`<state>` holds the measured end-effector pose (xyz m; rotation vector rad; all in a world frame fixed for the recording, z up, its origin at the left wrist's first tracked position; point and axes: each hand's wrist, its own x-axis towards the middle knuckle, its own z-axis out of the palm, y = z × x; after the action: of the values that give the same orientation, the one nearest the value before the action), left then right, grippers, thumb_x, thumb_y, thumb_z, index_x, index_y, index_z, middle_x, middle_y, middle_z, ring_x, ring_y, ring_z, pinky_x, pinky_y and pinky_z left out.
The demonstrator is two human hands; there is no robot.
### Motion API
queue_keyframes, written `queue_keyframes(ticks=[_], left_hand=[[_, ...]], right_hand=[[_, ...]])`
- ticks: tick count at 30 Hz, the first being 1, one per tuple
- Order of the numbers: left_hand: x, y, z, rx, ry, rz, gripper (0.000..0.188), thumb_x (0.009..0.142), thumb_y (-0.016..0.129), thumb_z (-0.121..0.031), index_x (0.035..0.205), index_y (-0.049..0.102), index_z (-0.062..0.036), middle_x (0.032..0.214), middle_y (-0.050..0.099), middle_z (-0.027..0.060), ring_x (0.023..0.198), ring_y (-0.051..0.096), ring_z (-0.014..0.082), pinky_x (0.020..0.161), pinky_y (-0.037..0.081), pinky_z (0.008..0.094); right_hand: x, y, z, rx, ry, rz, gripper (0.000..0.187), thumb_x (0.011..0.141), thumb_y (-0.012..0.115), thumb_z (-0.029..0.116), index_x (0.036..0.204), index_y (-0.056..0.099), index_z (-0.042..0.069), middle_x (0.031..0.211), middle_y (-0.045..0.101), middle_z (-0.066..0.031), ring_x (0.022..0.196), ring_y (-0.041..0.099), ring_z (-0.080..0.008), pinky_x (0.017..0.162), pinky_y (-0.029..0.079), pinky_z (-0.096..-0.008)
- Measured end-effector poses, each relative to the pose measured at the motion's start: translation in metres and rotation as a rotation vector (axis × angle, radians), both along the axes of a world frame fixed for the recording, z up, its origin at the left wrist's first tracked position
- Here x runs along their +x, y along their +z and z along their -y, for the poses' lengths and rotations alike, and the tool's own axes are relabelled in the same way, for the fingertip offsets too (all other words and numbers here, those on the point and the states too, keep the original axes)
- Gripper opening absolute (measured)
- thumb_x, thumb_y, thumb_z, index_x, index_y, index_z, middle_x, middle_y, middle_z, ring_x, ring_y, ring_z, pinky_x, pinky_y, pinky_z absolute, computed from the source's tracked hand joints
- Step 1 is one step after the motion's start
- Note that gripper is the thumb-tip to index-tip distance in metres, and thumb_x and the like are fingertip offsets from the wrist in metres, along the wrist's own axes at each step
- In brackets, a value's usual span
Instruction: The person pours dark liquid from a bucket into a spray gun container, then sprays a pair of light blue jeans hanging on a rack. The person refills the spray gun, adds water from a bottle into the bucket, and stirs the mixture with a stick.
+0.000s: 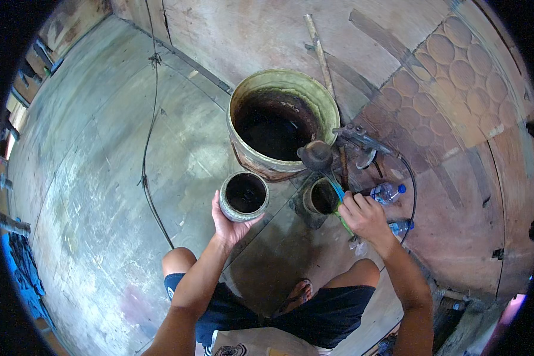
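Observation:
In my left hand (pixel 230 224) is a round, grey-crusted pot (pixel 244 218), held upright by its side and base. Dark contents show inside it. My right hand (pixel 365 216) has its fingers closed on the blue handle of a tool with a dark round head (pixel 315 156); its exact kind I cannot make out. That head overlaps the near right rim of a large crusted bucket (pixel 283 167), which has dark contents. Below the handle a smaller round container (pixel 309 202) stands on the floor. Something green (pixel 343 224) shows under my right hand.
Right of the bucket lies a spray gun (pixel 362 140) with a black hose (pixel 413 190). Two clear plastic bottles with blue caps, one of them a water bottle (pixel 385 193), lie beyond my right hand. A stick (pixel 318 50) leans behind the bucket. A cable (pixel 146 154) runs along the left floor.

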<state>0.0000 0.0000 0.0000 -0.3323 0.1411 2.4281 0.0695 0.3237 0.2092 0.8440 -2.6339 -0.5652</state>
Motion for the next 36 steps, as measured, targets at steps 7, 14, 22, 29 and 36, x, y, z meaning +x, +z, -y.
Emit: queue_keyframes(ticks=[7,14,22,29,36], left_hand=[[0.01,0.017,-0.013,-0.057,-0.016,0.056,0.079,0.094,0.042,-0.075,0.151,0.048,-0.0209,0.151,0.053,0.0145,0.129,0.059,0.0406,0.097,0.054,0.0671],[0.004,0.018,-0.018,-0.07,-0.029,0.03,0.084,0.093,0.042,-0.078,0.153,0.046,-0.0192,0.153,0.05,0.016,0.133,0.055,0.0417,0.1,0.052,0.0657],[0.003,0.013,-0.028,-0.034,-0.079,0.052,0.085,0.092,0.045,-0.077,0.151,0.049,-0.0153,0.149,0.054,0.0166,0.131,0.057,0.0407,0.1,0.052,0.0671],[0.001,0.008,-0.029,0.042,-0.103,0.104,0.083,0.091,0.045,-0.076,0.148,0.052,-0.0163,0.146,0.057,0.0147,0.127,0.06,0.0387,0.1,0.052,0.0671],[-0.002,0.004,-0.025,0.002,-0.058,-0.016,0.085,0.094,0.039,-0.077,0.151,0.048,-0.0151,0.15,0.053,0.0164,0.131,0.057,0.0397,0.1,0.052,0.0646]], right_hand=[[0.008,0.008,0.001,-0.347,-0.114,-0.079,0.012,0.081,0.071,0.008,0.084,0.059,0.009,0.097,0.068,-0.0071,0.077,0.061,-0.0182,0.062,0.05,-0.0302],[0.066,-0.03,0.073,-2.093,-0.553,0.236,0.01,0.093,0.071,0.005,0.093,0.062,0.005,0.094,0.074,-0.0169,0.064,0.061,-0.0115,0.057,0.05,-0.026],[0.087,-0.094,0.159,-2.791,-0.665,0.655,0.011,0.098,0.07,0.013,0.101,0.059,0.011,0.1,0.075,-0.0129,0.067,0.058,-0.0082,0.058,0.045,-0.025],[0.09,-0.103,0.179,-2.542,-0.679,0.788,0.018,0.102,0.066,0.023,0.112,0.064,0.008,0.111,0.074,-0.0159,0.074,0.061,-0.01,0.061,0.049,-0.0254],[0.092,-0.129,0.101,-2.242,-0.64,0.631,0.037,0.108,0.054,0.033,0.12,0.068,0.001,0.11,0.073,-0.0116,0.08,0.066,-0.015,0.071,0.057,-0.0297]])
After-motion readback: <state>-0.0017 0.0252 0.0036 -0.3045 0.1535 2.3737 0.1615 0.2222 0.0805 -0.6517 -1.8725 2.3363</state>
